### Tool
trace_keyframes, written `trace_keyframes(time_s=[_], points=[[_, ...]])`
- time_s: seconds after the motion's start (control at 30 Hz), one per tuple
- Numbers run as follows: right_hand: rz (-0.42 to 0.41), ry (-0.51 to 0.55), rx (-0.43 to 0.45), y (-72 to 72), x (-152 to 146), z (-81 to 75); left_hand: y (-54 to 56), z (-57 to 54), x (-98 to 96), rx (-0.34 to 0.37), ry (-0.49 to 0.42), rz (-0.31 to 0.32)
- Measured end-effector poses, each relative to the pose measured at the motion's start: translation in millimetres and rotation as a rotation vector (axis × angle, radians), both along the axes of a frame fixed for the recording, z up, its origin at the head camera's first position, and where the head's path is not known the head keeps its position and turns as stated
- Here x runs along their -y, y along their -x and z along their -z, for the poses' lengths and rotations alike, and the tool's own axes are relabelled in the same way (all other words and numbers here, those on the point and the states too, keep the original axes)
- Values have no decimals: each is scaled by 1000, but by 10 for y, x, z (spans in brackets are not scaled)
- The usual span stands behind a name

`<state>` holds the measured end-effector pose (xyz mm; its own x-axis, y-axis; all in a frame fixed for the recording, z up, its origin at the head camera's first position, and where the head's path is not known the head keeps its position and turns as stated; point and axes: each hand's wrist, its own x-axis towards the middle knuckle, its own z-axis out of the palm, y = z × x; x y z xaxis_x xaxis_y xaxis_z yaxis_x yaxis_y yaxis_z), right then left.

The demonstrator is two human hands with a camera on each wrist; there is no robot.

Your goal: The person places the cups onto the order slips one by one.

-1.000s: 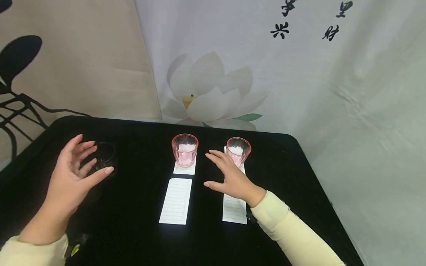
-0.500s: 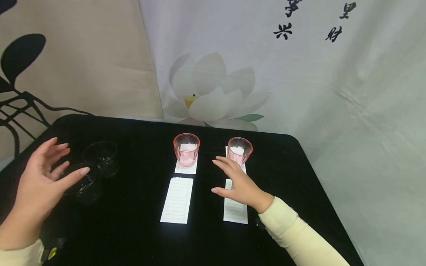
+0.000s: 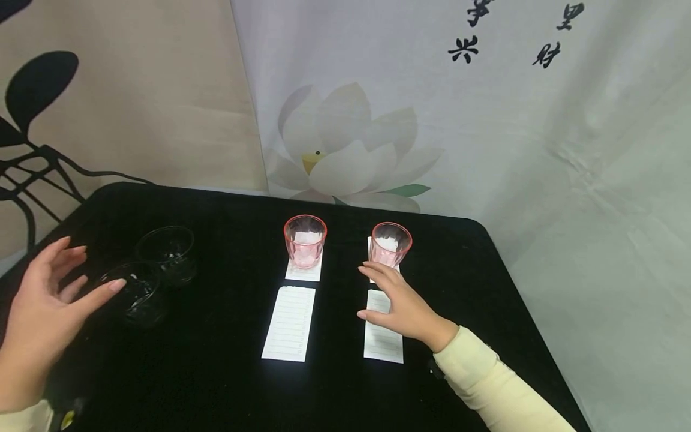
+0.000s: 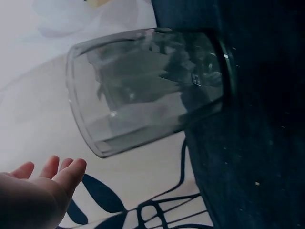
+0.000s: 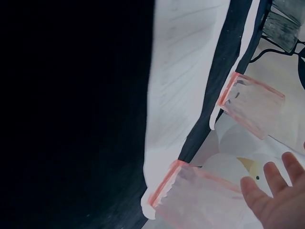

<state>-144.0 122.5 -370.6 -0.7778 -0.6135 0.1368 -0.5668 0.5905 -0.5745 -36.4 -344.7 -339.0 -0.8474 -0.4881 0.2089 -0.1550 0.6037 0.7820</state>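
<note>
My left hand (image 3: 48, 312) hovers at the left side of the table with fingers apart, holding nothing. Just right of its thumb stands a clear drinking glass (image 3: 141, 297), large in the left wrist view; a second clear glass (image 3: 171, 252) is behind it. My right hand (image 3: 407, 309), also holding nothing, is spread above a lined paper slip (image 3: 383, 342). Beyond its fingertips a pink-tinted glass with a red rim (image 3: 391, 243) stands on another slip. A matching pink glass (image 3: 305, 246) is to its left, on a slip (image 3: 303, 275) of its own.
Another lined slip (image 3: 288, 324) lies in front of the left pink glass. The table (image 3: 216, 378) has a black cover. Behind it hang a beige curtain (image 3: 178, 108) and a white cloth (image 3: 486, 138) printed with a lotus and black characters.
My left hand has drawn away to the left and down, and both clear glasses have come into plain sight. My right hand has shifted right and slightly toward me, away from the right pink glass.
</note>
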Motion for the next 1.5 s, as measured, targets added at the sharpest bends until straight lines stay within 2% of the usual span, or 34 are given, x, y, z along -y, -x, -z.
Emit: trace_keyframes(time_s=[0.13,0.33,0.43,0.6,0.83,0.97,1.07,1.3,1.37,1.5], points=[[11,-13,3,-9,-56,14,35,204,180,21,-1,14],[21,-29,21,-7,-128,27,149,712,614,62,1,42],[29,-50,29,-8,-167,38,192,923,779,80,-11,60],[44,-75,26,-21,-250,63,222,1087,897,97,-48,79],[61,-111,25,-46,-361,101,231,1162,941,109,-79,122],[87,-158,45,-59,-419,132,226,1159,928,130,-96,148],[96,-180,54,-71,-459,151,195,1092,856,154,-97,156],[85,-186,61,-108,-534,179,93,765,601,222,-107,182],[81,-194,64,-121,-547,193,87,740,571,242,-108,191],[78,-213,84,-147,-564,222,101,766,579,277,-79,213]])
